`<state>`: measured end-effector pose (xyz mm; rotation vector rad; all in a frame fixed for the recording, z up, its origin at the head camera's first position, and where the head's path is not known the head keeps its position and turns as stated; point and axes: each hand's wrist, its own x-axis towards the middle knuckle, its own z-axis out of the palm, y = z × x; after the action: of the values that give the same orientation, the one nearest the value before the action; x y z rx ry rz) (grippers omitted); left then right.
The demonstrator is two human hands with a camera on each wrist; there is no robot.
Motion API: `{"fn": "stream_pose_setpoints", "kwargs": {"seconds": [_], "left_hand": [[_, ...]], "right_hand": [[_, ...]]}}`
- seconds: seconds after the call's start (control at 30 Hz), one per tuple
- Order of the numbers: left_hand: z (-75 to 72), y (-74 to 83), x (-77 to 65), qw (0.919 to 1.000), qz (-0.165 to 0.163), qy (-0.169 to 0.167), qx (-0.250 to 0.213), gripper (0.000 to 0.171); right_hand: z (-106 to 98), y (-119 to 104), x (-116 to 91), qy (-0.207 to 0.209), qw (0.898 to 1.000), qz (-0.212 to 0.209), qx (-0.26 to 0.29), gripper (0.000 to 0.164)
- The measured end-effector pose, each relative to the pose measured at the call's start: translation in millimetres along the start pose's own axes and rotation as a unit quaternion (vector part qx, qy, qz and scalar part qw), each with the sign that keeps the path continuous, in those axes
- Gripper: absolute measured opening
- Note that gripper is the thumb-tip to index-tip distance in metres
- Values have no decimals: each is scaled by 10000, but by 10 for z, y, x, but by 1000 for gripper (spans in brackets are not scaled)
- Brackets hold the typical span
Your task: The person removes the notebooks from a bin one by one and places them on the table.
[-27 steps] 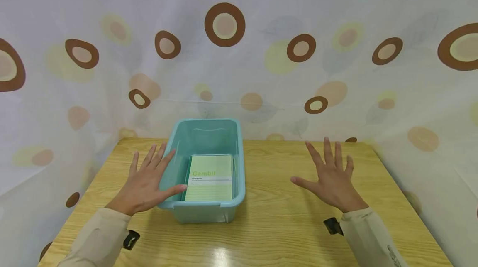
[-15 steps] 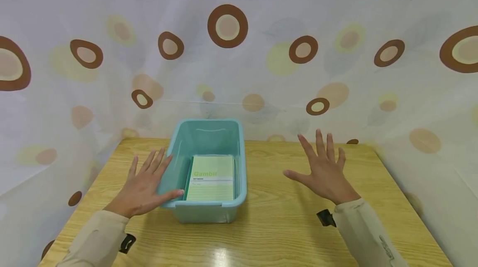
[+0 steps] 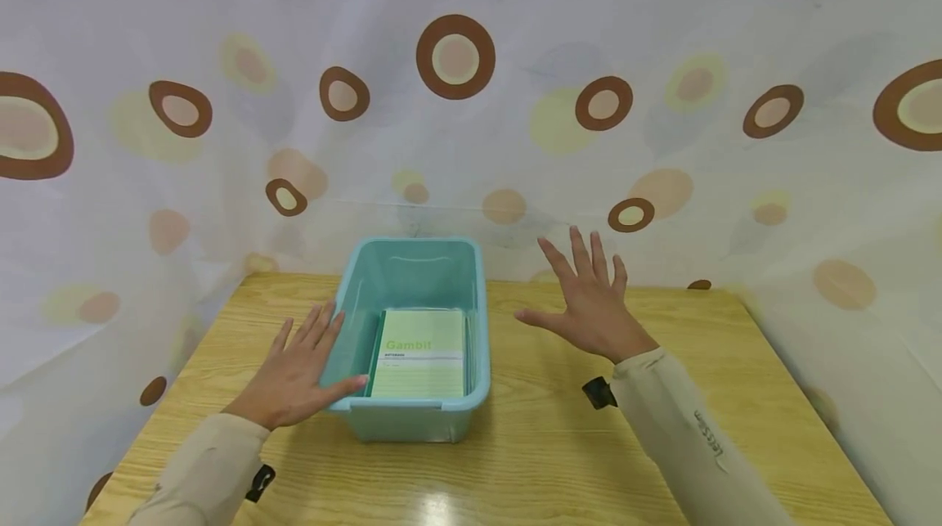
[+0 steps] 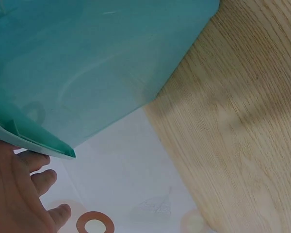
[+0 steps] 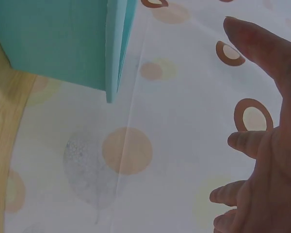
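Right hand (image 3: 592,313) has swung inward to 3 o'clock of bin (image 3: 408,421), apart from it; bin now seems more nearly bracketed, ungripped. Left hand (image 3: 290,379) at bin's 8 o'clock, contact unclear. Both: fingers extended, thumbs out, holding nothing. Notebook (image 3: 419,366) inside bin.

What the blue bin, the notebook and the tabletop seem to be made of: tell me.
Blue bin: likely plastic, smooth and slightly glossy, from its moulded rim and soft highlights.
Notebook: probably paper or card, fairly matt, going by its flat, printed cover.
Tabletop: wood or wood-look laminate, I cannot tell which; grain lines show, and a bright reflection suggests gloss.
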<state>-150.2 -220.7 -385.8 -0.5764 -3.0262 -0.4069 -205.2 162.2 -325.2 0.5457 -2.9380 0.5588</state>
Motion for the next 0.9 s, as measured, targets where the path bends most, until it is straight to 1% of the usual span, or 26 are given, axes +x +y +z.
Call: {"fn": "stream_pose_setpoints", "kwargs": {"seconds": [0.17,0.3,0.47,0.6,0.7,0.9], "left_hand": [[19,-8,6,9998,93,38,174,95],[21,-16,8,9995,172,47,279,94],[22,-38,7,9986,294,83,436,92],[23,-44,4,9988,317,53,367,92],[19,-34,7,9991,301,40,279,92],[8,-24,13,9991,285,68,318,91]], "right_hand": [[23,-191,236,-103,9995,-301,56,100],[68,-372,434,-273,9983,-486,139,99],[192,-600,674,-511,9959,-714,219,95],[324,-747,842,-722,9934,-857,229,93],[412,-830,946,-872,9918,-879,326,91],[573,-953,1109,-1147,9895,-770,413,90]]}}
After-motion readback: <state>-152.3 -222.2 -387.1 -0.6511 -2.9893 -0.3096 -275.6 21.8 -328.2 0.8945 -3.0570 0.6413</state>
